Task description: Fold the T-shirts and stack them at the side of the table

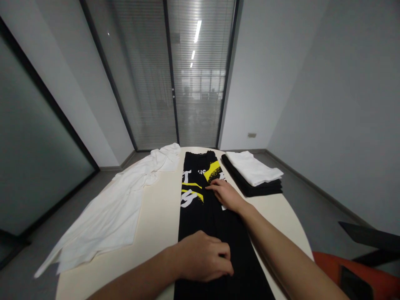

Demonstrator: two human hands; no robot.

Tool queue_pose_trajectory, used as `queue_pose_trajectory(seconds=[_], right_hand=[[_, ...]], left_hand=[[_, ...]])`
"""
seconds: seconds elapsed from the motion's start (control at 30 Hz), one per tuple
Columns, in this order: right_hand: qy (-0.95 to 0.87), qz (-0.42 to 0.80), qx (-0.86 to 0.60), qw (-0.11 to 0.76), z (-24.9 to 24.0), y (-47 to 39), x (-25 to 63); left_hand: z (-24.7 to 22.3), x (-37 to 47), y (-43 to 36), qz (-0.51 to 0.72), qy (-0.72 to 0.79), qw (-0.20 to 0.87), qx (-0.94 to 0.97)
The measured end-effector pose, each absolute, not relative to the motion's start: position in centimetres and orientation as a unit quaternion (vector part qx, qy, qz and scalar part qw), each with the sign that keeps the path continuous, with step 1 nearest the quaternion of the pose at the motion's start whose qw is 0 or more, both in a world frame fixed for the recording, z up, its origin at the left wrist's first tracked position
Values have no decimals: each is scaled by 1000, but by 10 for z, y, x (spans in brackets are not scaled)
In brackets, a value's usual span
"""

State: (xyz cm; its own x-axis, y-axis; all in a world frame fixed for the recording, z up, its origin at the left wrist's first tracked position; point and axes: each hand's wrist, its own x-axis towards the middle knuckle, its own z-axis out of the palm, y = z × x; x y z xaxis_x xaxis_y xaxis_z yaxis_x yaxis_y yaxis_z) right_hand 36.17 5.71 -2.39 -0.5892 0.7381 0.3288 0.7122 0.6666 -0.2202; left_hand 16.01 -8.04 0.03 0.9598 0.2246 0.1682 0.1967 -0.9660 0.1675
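A black shirt point(200, 221) with yellow and white print lies folded into a long strip down the middle of the table, its collar at the far end. My left hand point(204, 256) is over the near part of the shirt, its fingers curled inward; whether cloth is pinched under them is hidden. Farther up, my right hand point(225, 193) rests on the right side of the printed area, fingers stretched toward the shirt's centre and holding nothing.
A white long-sleeved garment point(109, 216) spreads along the table's left side, a sleeve hanging over the edge. At the back right, a folded white cloth point(251, 166) tops folded black ones point(262, 191). A red chair point(331, 266) stands right of the pale table point(159, 208).
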Motion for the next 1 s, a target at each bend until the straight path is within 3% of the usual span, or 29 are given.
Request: queue_pose_trajectory(seconds=[0.27,0.57,1.0], right_hand=[[-883,-4,-432,185,-16,57,355],[-881,-97,-454,95,0,51,347],[-898,-19,-409,161,-17,58,356]], left_hand=[[0,162,-79,99,101,119,983],[1,161,-81,104,99,128,981],[2,161,-83,126,88,109,982]])
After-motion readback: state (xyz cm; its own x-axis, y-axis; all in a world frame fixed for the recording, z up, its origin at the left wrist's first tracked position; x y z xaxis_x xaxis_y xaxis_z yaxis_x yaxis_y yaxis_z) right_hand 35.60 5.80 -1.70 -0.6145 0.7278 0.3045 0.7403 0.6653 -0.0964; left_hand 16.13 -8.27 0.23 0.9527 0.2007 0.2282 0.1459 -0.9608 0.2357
